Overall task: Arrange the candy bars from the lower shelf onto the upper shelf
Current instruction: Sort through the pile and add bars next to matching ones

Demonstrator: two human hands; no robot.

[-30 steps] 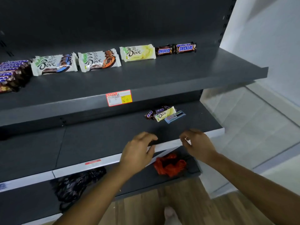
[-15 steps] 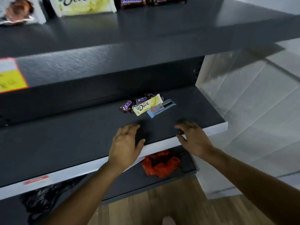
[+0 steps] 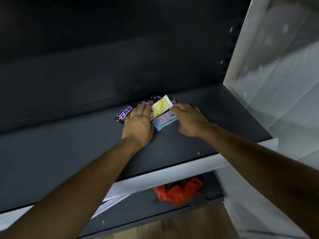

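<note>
Brown wrapper first: a Snickers bar (image 3: 124, 114) pokes out leftmost on the lower shelf (image 3: 224, 118). The left hand (image 3: 138, 121) lies flat on it, fingers straight, gripping nothing. The yellow Dove bar (image 3: 161, 106) and the blue bar (image 3: 165, 121) sit between the hands. The right hand (image 3: 188, 118), fingers extended, touches their right end, likely corralling the lot for one scoop.

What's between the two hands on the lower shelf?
Head view: a yellow bar and, in front of it, a blue bar lie between left hand and right hand.
</note>
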